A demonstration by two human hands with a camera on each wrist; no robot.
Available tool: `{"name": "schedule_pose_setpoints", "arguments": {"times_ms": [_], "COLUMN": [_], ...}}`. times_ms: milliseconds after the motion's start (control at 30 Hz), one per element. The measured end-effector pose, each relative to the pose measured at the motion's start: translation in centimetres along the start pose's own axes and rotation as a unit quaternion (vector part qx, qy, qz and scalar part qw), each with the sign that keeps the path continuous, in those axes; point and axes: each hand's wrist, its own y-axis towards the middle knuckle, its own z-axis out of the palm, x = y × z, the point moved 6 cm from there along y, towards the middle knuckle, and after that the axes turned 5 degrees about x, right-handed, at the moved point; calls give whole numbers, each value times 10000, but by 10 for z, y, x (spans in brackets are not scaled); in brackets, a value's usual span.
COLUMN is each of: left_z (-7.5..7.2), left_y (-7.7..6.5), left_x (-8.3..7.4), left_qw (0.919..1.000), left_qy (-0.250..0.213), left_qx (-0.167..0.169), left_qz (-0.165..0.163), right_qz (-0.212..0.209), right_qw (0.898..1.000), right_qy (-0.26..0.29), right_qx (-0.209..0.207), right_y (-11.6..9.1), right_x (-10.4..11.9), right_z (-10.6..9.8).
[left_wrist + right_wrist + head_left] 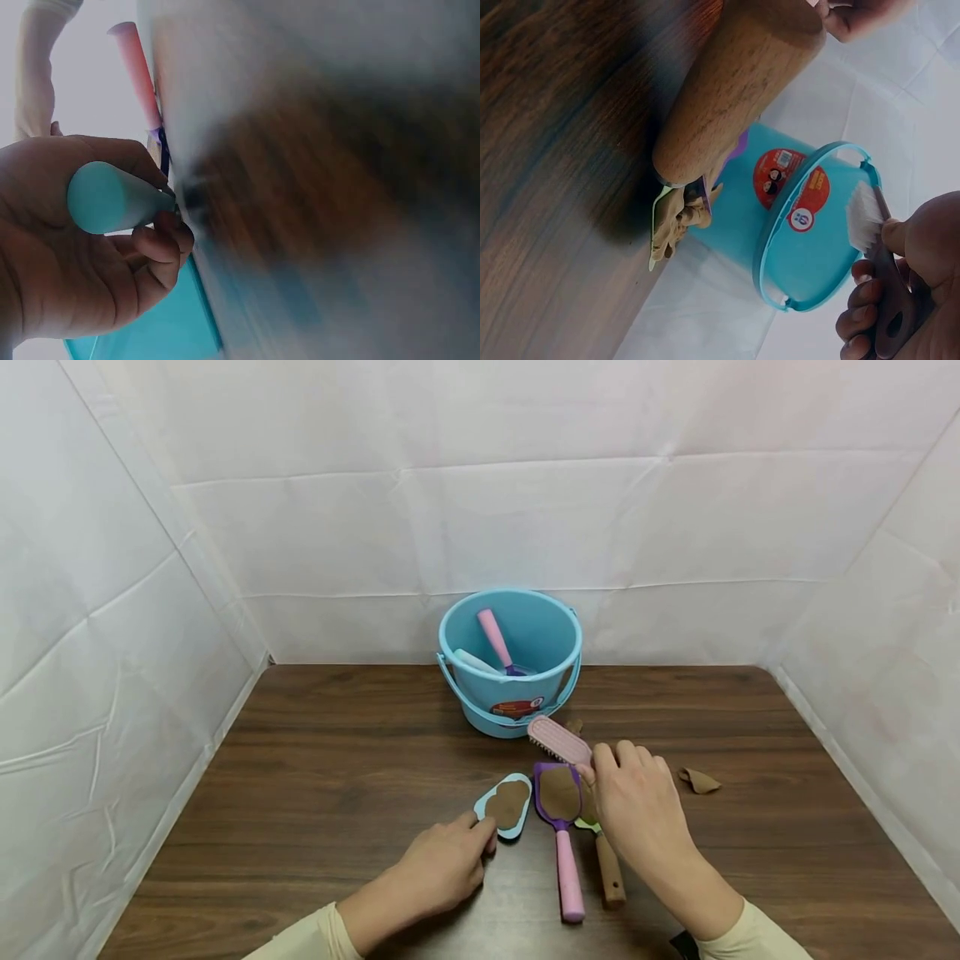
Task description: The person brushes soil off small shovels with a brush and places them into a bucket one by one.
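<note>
- Head view: a pink brush (559,740) with pale bristles sits lower centre of the frame, tilted just in front of a blue bucket (510,660) on the dark wooden worktop (315,777). The right hand (637,806) grips its near end, fingers curled over, wrist running to the lower right. Below the brush lie a purple scoop (558,797) with a pink handle and a wooden-handled tool (609,868), both caked brown. The left hand (442,864), lower centre-left, curls round the handle of a light-blue scoop (508,804) whose brown-smeared head rests on the worktop. A brown scrap (699,781) lies to the right.
- Left wrist view: centre left, the left hand's fingers (161,247) wrap a rounded turquoise handle (112,199); the pink handle (139,71) stands at upper left. The rest is blurred.
- Right wrist view: lower right, the right hand's fingers (862,296) close on the brush, its white bristles (864,214) beside the bucket's rim (780,232). The wooden handle (735,82) fills the upper centre.
</note>
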Motion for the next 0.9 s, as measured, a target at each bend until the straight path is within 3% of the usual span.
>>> {"name": "schedule_pose_setpoints", "arguments": {"times_ms": [167,300,400,500,633,767,900], "left_z": [-9,-15,-21,-28,-40,-50,-54], "left_y": [-1,-1,-2,-3,-3,-3,-3], "left_x": [3,4,2,0,1,3,5], "left_qw": [9991,9938,9817,9635,9465,9398,9363], "left_qy": [246,805,1518,2194,2565,2608,2708], "left_qx": [-340,-747,-1116,-1474,-1896,-2156,-2182], "left_qz": [63,187,292,419,487,484,485], "right_qz": [0,-20,-10,-1,10,12,1], "right_qw": [10000,10000,10000,10000,10000,10000,10000], "right_qy": [-18,-1,13,30,71,73,62], "right_qx": [-45,-56,-25,8,-1,18,26], "right_y": [0,0,0,0,1,1,1], "right_x": [1,2,2,3,4,6,7], "right_z": [-1,-2,-2,-2,-4,-5,-5]}}
